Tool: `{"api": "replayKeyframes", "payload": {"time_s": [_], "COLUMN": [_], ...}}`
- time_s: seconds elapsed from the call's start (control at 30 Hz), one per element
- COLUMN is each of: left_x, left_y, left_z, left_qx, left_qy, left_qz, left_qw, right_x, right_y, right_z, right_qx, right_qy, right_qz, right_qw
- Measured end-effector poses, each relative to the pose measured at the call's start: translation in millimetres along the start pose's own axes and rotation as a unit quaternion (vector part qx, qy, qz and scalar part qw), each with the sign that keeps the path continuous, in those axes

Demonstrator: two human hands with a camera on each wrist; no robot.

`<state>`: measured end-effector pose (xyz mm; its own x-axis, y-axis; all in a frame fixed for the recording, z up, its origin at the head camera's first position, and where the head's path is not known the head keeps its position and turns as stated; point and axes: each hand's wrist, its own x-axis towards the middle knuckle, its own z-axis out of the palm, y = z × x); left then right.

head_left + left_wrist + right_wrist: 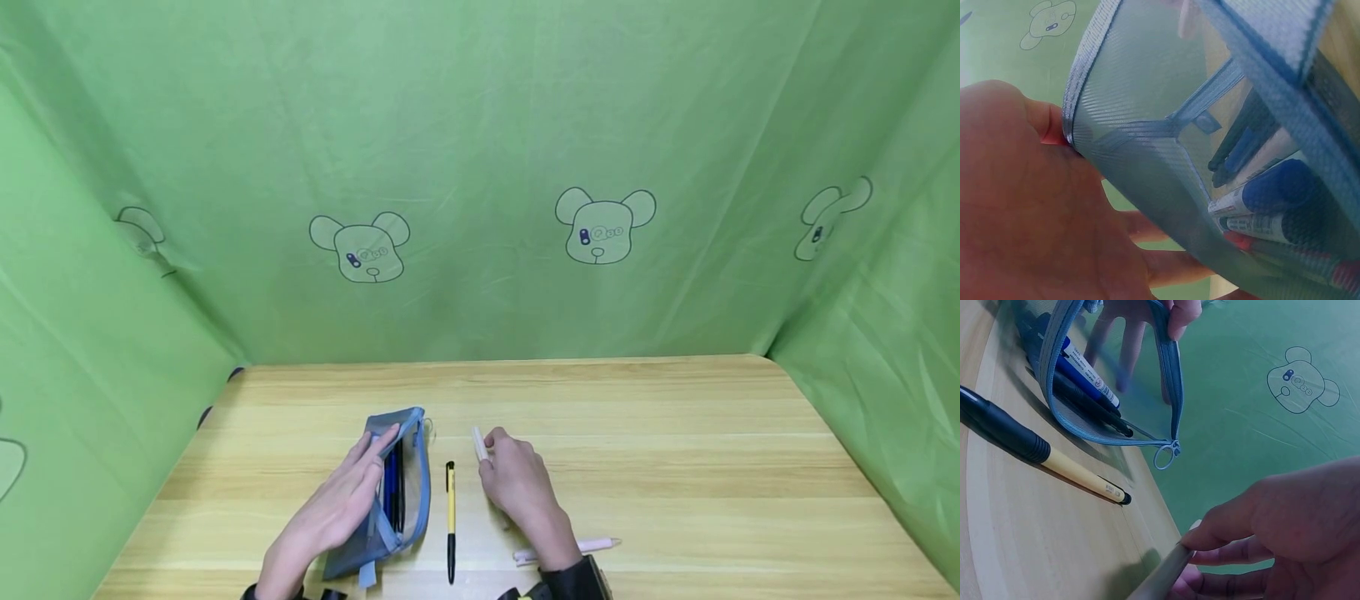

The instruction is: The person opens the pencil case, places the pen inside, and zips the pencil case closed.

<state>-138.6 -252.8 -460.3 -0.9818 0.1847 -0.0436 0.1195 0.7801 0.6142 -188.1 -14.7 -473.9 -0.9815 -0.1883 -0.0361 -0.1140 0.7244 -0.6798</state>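
Observation:
A see-through blue mesh pencil pouch (425, 493) lies unzipped on the left of the table. My left hand (341, 504) grips its rim, thumb on one side and fingers behind the mesh in the right wrist view. Inside are several pens and markers, among them a blue-capped marker (1272, 187). To the right of the pouch, my right hand (519, 479) pinches a slim white pen (479, 443) between thumb and fingers; part of it is hidden in the right wrist view. Between pouch and right hand lies a yellow and black pen (451, 508).
A pale pinkish pen (596, 545) lies at the front, partly covered by the right wrist. The wooden table (712, 467) reaches back to green cloth walls (480, 317) with bear-head prints. A ring zipper pull (1163, 457) hangs at the pouch's corner.

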Motion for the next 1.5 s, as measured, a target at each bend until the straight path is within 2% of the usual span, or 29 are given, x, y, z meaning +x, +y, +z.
{"api": "replayKeyframes", "payload": {"time_s": [0.2,0.5,0.8,1.0,1.2,1.5], "left_x": [-0.1,0.0,-0.3,-0.1,-0.1,0.3], "left_y": [-0.4,0.9,1.6,0.5,-0.3,-1.1], "left_z": [-0.3,-0.4,0.2,0.6,1.3,1.2], "left_qx": [0.0,0.0,0.001,0.003,0.004,0.003], "left_qy": [-0.001,-0.004,-0.001,0.004,0.005,0.011], "left_qz": [0.0,-0.002,-0.003,0.006,0.009,0.01], "left_qw": [1.0,1.0,1.0,1.0,0.9999,0.9999], "right_x": [0.4,1.4,1.1,1.3,-1.4,-4.2], "right_y": [1.1,0.2,-4.2,-7.9,-10.2,-16.8], "right_z": [-0.9,-2.1,-1.8,1.4,6.1,11.4], "right_qx": [-0.005,0.031,0.038,0.042,0.064,0.057], "right_qy": [0.007,-0.016,-0.019,-0.018,-0.044,-0.047], "right_qz": [-0.012,-0.011,-0.024,-0.042,-0.051,-0.071], "right_qw": [1.0,0.999,0.999,0.998,0.996,0.995]}}
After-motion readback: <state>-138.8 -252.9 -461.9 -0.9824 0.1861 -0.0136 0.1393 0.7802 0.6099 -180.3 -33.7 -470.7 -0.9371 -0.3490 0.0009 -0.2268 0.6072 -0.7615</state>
